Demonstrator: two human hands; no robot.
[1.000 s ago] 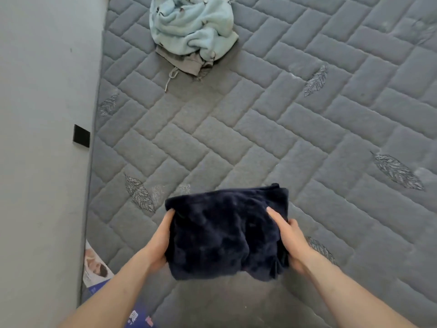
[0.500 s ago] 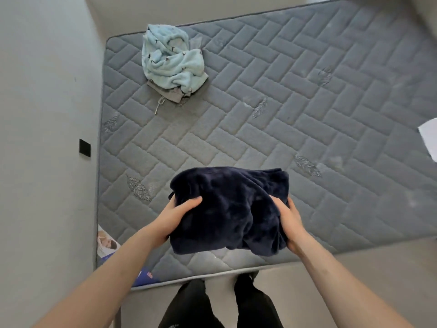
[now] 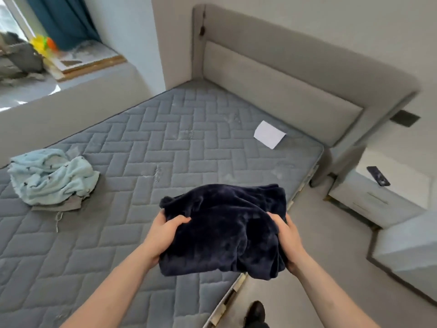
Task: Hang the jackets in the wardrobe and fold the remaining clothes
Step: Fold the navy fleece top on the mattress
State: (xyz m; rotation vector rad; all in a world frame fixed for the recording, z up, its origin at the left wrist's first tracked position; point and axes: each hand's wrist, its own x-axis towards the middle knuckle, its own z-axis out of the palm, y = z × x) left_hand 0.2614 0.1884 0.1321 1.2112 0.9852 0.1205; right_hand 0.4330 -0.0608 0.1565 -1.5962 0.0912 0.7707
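I see the folded navy fleece (image 3: 224,229) gripped between left hand (image 3: 163,235) and right hand (image 3: 287,241) (fingers curled in), above the mattress (image 3: 165,143) edge.

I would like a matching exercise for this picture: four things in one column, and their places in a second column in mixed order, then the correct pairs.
Things:
1. folded navy fleece garment
2. light blue crumpled garment
3. white sheet of paper
4. dark phone

Places:
A. on the mattress, near the headboard
B. on the white nightstand
C. held between the left hand and the right hand
D. on the mattress, on the window side

Pairs: 1-C, 2-D, 3-A, 4-B
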